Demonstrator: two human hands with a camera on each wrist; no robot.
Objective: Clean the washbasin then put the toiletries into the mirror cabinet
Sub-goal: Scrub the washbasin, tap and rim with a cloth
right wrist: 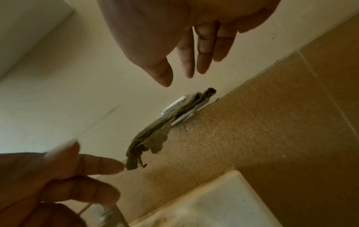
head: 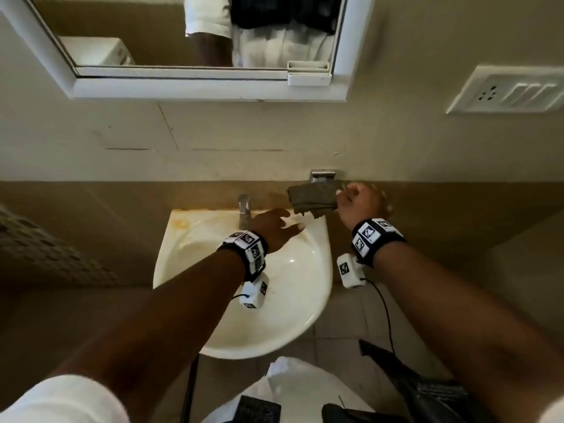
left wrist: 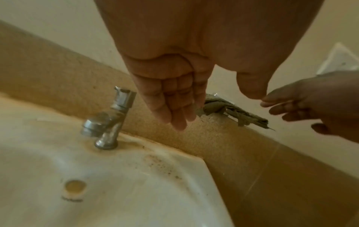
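Stained white ceramic washbasin (head: 308,300) awaits wiping, so I bring both hands, fingers spread and holding nothing, left (head: 273,227) and right (head: 360,203), toward the grey-brown cloth (head: 314,196) draped on its wall holder.

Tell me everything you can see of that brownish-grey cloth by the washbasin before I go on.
The brownish-grey cloth is a rough, worn-looking rag, folded in several layers with a frayed, ragged lower edge. It lies draped over a small metal wall holder, above and behind the right rear corner of the white washbasin, sagging off the holder's front. The right hand is at its right end with fingers open; contact is unclear. The left hand, also open, reaches toward it from below, not touching.
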